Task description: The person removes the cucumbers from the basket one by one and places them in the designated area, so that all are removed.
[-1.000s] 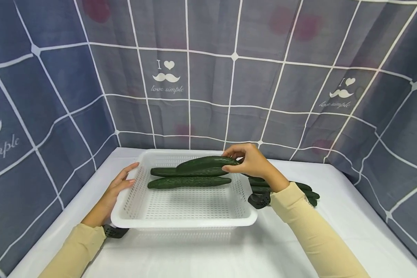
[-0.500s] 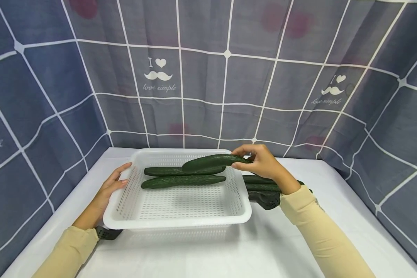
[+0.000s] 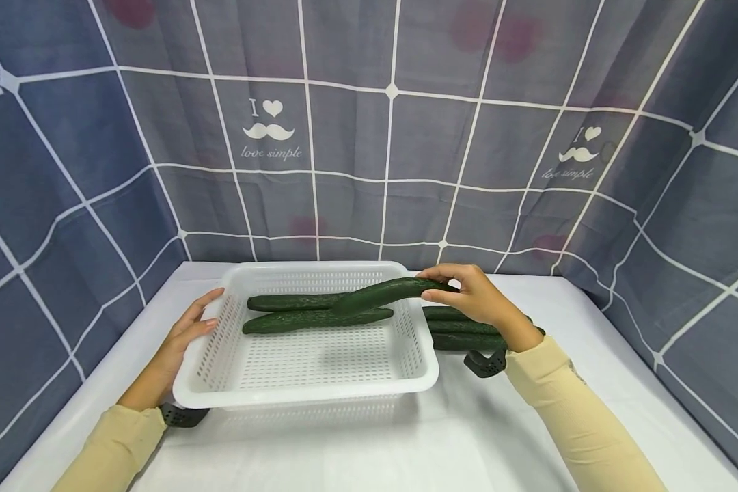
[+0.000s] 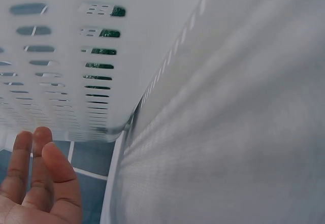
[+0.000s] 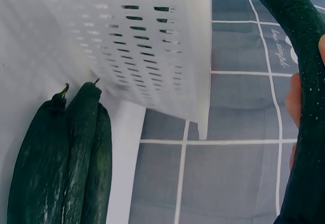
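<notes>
My right hand [image 3: 475,298] pinches one end of a dark green, slightly curved cucumber [image 3: 381,294]. That cucumber slants across the right rim of a white perforated plastic basket [image 3: 307,394], its free end over the inside. Two more cucumbers lie in the basket: the nearer one [image 3: 295,321] is in front, and the farther one [image 3: 289,302] is partly hidden behind the held one. At the basket's left side rests my left hand [image 3: 175,345], fingers extended against the wall. In the right wrist view the held cucumber [image 5: 307,92] crosses the right edge, with fingertips behind it.
Several cucumbers [image 3: 461,328] lie side by side on the white tabletop [image 3: 467,424], right of the basket and partly under my right forearm. A grey-blue checked curtain [image 3: 350,143] encloses the back and sides. Black wrist cameras [image 3: 486,363] sit below both hands.
My right hand has moved right with the held cucumber, from inside the basket to across its right rim. The whole view has shifted, and the left hand stays at the basket's side.
</notes>
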`<state>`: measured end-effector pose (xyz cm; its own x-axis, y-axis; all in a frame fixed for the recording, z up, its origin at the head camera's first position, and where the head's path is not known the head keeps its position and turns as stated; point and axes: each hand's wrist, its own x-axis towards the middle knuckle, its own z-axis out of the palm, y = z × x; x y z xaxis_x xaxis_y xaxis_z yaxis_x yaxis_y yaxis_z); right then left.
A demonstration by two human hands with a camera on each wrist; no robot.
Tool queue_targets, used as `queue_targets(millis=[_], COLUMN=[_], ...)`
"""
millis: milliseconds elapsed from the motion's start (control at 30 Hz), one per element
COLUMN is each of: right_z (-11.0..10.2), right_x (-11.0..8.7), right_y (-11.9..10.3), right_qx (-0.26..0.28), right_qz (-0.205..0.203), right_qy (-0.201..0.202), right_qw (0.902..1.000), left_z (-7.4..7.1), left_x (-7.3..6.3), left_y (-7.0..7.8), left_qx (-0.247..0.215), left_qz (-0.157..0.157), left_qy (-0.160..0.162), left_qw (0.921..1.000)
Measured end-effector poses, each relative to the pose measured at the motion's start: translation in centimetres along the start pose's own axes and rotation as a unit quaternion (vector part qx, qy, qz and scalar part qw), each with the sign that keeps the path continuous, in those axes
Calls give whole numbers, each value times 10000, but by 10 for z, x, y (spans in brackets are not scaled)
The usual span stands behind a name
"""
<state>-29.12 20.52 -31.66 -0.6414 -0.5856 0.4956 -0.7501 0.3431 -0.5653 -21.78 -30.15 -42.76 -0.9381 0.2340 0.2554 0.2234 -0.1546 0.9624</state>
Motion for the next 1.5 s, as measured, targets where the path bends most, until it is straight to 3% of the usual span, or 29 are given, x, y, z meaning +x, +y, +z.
queue_targets(millis=[400, 733, 1067, 1500], right_z=[-11, -17, -22, -33], right_x=[-23, -43, -71, -104], right_y=[11, 11, 15, 24], right_qx=[-151, -293, -234, -65], right_qz=[-280, 67, 148, 491], right_qy=[433, 651, 781, 1002], right_qw=[9986, 9974, 9966, 9937], left_z=[2, 0, 3, 6], left_x=[1, -5, -5, -3], left_y=[3, -1, -3, -3], left_qx=[69, 16, 229, 193], left_qz=[-108, 173, -113, 26], left_qy=[145, 96, 373, 226], left_qw=[9998, 9998, 9990, 9996])
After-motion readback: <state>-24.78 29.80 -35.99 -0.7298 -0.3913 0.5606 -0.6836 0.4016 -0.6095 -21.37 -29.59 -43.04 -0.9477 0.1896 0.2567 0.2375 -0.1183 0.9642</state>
